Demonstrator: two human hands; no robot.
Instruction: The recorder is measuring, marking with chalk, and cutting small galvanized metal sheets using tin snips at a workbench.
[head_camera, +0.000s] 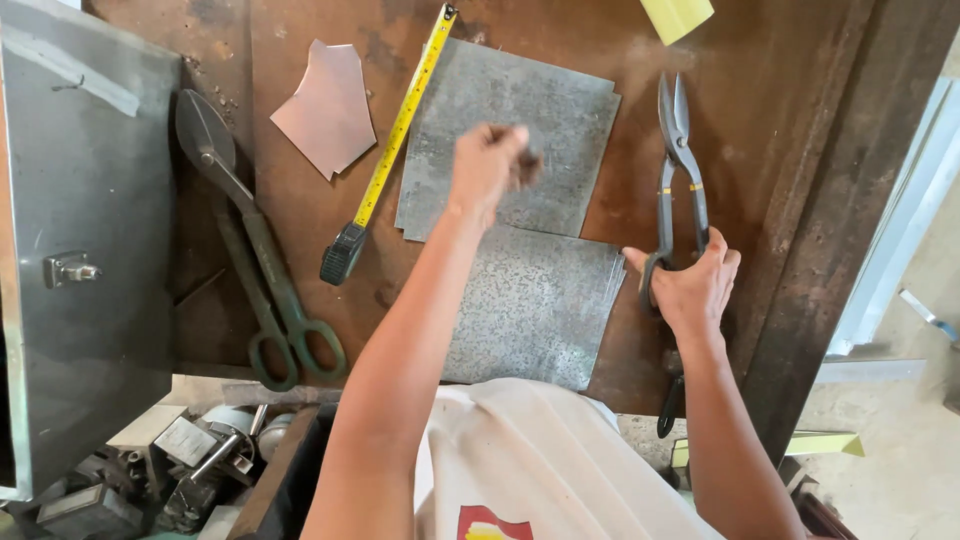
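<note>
My right hand (692, 285) grips the handles of grey tin snips (676, 165) lying on the rusty brown bench, blades pointing away from me. My left hand (490, 165) hovers, blurred, over the upper of two stacks of galvanised metal sheets (560, 110), its fingers curled; whether it holds anything is unclear. The lower stack of sheets (540, 310) lies just in front of my body, its right edge beside my right hand.
A yellow tape measure (395, 140) lies extended left of the sheets. Large green-handled shears (265, 270) lie further left, beside a grey metal box (90, 220). A copper-coloured offcut (328, 110) and a yellow block (676, 15) rest at the back. Scrap parts (190, 455) lie below.
</note>
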